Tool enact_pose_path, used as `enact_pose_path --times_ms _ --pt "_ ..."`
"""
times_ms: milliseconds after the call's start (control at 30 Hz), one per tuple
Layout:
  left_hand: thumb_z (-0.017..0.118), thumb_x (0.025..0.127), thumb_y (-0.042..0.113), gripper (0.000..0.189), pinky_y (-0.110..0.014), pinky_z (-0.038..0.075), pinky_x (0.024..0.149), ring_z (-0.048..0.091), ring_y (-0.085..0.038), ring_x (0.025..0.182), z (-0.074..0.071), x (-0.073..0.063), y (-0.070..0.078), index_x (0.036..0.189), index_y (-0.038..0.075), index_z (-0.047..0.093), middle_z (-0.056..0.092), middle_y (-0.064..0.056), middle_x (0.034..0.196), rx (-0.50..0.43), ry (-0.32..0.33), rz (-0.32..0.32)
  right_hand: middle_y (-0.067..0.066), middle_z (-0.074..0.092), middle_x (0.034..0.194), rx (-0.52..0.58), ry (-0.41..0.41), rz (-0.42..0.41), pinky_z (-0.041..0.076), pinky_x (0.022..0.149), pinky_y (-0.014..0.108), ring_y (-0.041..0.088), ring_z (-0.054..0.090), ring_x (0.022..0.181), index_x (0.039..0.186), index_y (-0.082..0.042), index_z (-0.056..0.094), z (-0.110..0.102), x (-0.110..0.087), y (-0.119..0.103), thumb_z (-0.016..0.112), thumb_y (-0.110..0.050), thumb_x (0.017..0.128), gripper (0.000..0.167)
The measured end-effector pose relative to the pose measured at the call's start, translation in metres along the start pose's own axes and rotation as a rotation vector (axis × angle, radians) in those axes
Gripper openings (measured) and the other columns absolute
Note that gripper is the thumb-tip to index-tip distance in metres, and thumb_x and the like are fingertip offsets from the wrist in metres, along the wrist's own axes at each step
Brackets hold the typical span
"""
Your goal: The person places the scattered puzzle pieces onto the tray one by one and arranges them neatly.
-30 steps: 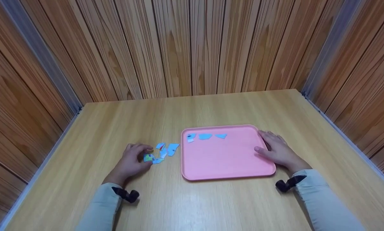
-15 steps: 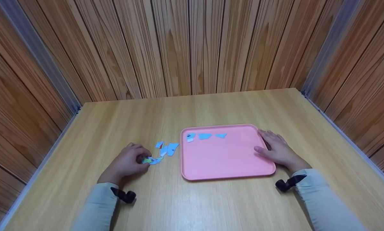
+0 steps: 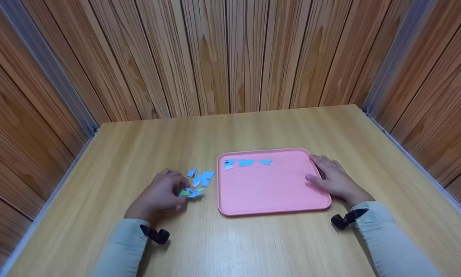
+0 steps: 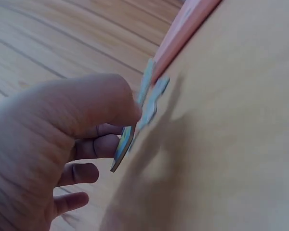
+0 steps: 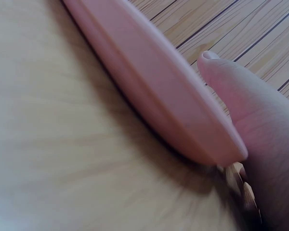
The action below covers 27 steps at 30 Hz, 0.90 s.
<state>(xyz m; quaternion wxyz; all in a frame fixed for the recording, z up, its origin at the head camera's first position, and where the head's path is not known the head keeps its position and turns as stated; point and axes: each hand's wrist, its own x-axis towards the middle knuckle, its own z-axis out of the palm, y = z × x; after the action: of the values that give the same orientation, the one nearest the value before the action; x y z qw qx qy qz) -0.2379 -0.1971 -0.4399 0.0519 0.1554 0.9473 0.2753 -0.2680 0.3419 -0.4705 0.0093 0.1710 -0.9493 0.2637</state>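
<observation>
My left hand (image 3: 159,194) pinches a thin green-and-blue puzzle piece (image 3: 184,192) between thumb and fingers. In the left wrist view that puzzle piece (image 4: 123,148) is tilted on edge over the table, its shadow alongside. A further blue piece (image 3: 196,192) overlaps it in the head view. Just beyond the hand lie a blue-and-red piece (image 3: 192,173), a pale blue piece (image 3: 196,181) and a larger blue piece (image 3: 207,178). My right hand (image 3: 336,181) holds the right edge of the pink tray (image 3: 274,211), thumb over the rim and fingers along the outside.
Several blue puzzle pieces, among them a middle one (image 3: 246,163), lie in a row along the tray's far left side. The wooden table (image 3: 269,246) is bounded by a plank-patterned wall (image 3: 230,57) at the back and panels at both sides.
The left hand shifted slightly left, then came back right with the green-and-blue piece, which now looks tilted up. The right hand and the tray have stayed put.
</observation>
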Motion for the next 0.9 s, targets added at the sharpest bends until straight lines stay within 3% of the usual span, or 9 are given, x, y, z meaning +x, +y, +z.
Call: enact_pose_path --times_ms 200,333,567,900 --pt "0.086 0.077 0.026 0.028 -0.038 0.043 0.088 0.043 -0.02 0.105 0.004 0.008 0.018 0.1 0.033 0.07 0.058 0.009 0.106 0.044 0.029 0.006 0.026 0.022 0.163 0.008 -0.02 0.03 0.001 0.119 0.061 0.048 0.009 0.151 0.159 -0.002 0.024 0.0 0.0 0.0 0.057 -0.054 0.097 0.087" --pt "0.085 0.078 0.029 0.025 -0.04 0.043 0.093 0.041 -0.02 0.111 0.008 0.014 0.028 0.098 0.035 0.071 0.059 0.01 0.112 0.025 0.044 -0.013 0.028 0.023 0.162 0.005 -0.011 0.019 0.001 0.119 0.061 0.049 0.011 0.15 0.158 -0.001 0.025 0.0 -0.002 0.001 0.058 -0.052 0.097 0.087" --pt "0.084 0.077 0.031 0.026 -0.04 0.042 0.095 0.039 -0.017 0.114 0.017 0.028 0.046 0.1 0.031 0.074 0.061 0.014 0.109 0.025 0.094 0.011 0.027 0.026 0.161 0.013 0.005 0.001 0.002 0.118 0.062 0.049 0.013 0.15 0.157 0.0 0.027 0.001 -0.002 0.001 0.059 -0.049 0.097 0.084" --pt "0.086 0.078 0.037 0.025 -0.04 0.041 0.096 0.038 -0.018 0.113 0.034 0.044 0.068 0.099 0.035 0.072 0.058 0.015 0.107 -0.081 0.101 0.001 0.025 0.023 0.163 0.015 -0.016 0.022 0.0 0.119 0.06 0.047 0.009 0.151 0.159 -0.001 0.024 0.001 0.0 0.0 0.058 -0.053 0.097 0.088"
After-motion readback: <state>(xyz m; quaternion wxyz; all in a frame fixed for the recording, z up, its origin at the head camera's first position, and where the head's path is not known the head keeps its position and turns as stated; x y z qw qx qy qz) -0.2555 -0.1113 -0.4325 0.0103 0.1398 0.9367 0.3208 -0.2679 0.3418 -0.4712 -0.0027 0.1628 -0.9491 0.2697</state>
